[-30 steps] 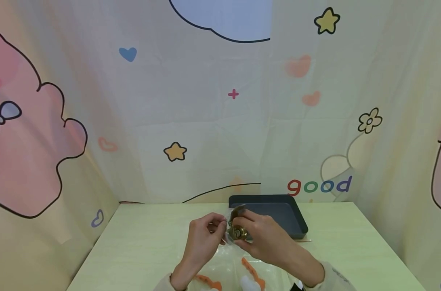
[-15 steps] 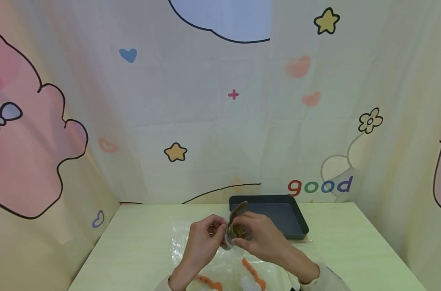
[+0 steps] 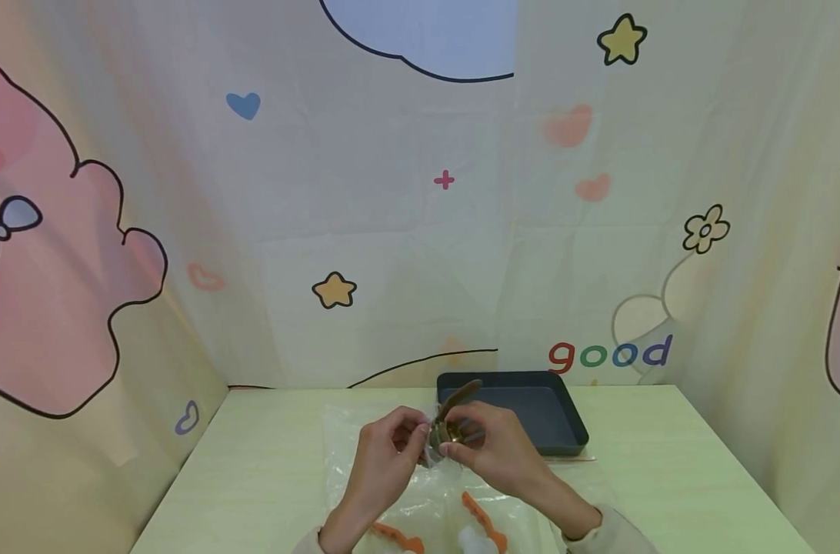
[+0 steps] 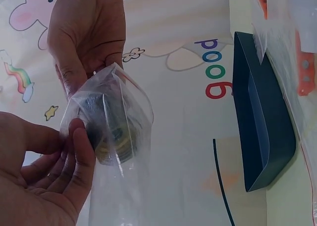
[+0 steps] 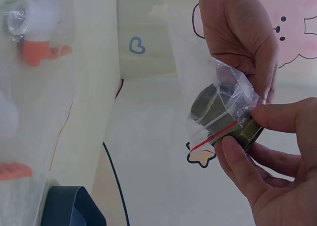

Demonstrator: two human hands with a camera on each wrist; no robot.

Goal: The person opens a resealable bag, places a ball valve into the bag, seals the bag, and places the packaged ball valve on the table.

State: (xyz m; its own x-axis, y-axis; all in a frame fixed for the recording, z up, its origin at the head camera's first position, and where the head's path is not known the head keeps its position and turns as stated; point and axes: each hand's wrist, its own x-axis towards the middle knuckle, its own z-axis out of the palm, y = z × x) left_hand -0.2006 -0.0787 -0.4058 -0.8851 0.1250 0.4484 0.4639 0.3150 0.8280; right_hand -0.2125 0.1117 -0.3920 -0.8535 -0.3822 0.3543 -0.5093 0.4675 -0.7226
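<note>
Between the two hands, above the table, is a brass-coloured fitting [image 3: 442, 437] with a flat, dark lever [image 3: 460, 395] that points up and to the right. A clear zip bag [image 4: 119, 191] with a red seal line lies over much of it. My left hand [image 3: 391, 450] pinches the bag's edge with thumb and fingers. From the other side, my right hand [image 3: 503, 446] grips the fitting's round end, thumb nearest the head camera. In the right wrist view the fitting's dark part [image 5: 210, 104] shows through the plastic, while its end sits between the right fingers.
A dark rectangular tray [image 3: 571, 412] stands behind the right hand. Nearer the person, a large clear plastic bag [image 3: 344, 435] lies on the table [image 3: 254, 477], along with two white pieces with orange handles [image 3: 484, 519]. A printed curtain [image 3: 392, 231] hangs behind and at the sides.
My right hand has turned the fitting, so its round opening no longer faces the head camera. The lever now leans further right and shows more. My left hand has hardly moved.
</note>
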